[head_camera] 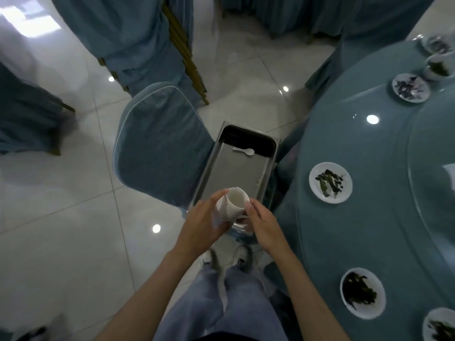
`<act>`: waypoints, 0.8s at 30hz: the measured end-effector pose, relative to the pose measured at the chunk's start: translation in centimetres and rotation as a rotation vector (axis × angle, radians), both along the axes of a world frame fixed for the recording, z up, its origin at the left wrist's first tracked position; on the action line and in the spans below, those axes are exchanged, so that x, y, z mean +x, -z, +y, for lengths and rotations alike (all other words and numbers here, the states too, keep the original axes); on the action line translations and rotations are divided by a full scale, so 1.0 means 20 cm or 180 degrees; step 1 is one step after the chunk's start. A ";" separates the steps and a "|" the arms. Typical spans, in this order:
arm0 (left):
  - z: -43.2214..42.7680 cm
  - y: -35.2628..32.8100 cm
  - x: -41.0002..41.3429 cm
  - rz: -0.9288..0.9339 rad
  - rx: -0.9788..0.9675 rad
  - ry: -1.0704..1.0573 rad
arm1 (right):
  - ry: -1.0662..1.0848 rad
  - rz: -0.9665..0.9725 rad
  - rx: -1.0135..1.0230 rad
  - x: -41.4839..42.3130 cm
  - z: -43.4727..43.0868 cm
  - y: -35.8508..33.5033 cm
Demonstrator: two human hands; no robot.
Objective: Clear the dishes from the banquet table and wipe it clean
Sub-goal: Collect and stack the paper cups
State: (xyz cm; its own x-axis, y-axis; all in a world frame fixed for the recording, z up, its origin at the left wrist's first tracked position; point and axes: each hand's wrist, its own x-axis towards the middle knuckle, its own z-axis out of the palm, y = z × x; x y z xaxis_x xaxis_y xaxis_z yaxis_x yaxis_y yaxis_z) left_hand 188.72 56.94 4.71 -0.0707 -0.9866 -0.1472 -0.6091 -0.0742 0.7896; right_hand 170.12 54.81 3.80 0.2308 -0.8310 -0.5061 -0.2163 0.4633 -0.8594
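Left hand (204, 223) grip clamped round stack of white cups (232, 203), fingers curled on its left side. Right hand (263, 223) grip on stack too: thumb on right side, fingers under. Stack tipped, open end up, low middle of frame, over near end of metal tray (208, 168). White spoon (243, 151) lies at far end of tray. Blue chair (160, 148) just left of tray. Round blue tabletop (369, 225) at right, small white plates (330, 183) with dark green bits along its edge.
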 end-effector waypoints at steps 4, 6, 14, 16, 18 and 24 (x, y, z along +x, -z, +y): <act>-0.25 0.18 -0.04 0.0078 0.0175 0.0172 | 0.0439 -0.0138 0.0217 0.01 -0.17 0.14; -0.35 0.29 -0.07 0.0201 0.0212 0.0177 | 0.0686 -0.0153 0.0275 0.01 -0.26 0.23; -0.72 0.91 -0.17 0.0549 0.0587 -0.0120 | 0.1235 -0.0004 0.0286 0.05 -0.61 0.76; -0.83 1.11 -0.19 0.0562 0.0718 -0.0136 | 0.1327 0.0027 0.0242 0.05 -0.70 0.92; -0.93 1.25 -0.21 0.0710 0.0755 -0.0121 | 0.1369 0.0037 0.0217 0.04 -0.79 1.08; -1.23 1.59 -0.28 0.0890 0.0791 -0.0163 | 0.1656 0.0070 0.0153 0.00 -1.04 1.52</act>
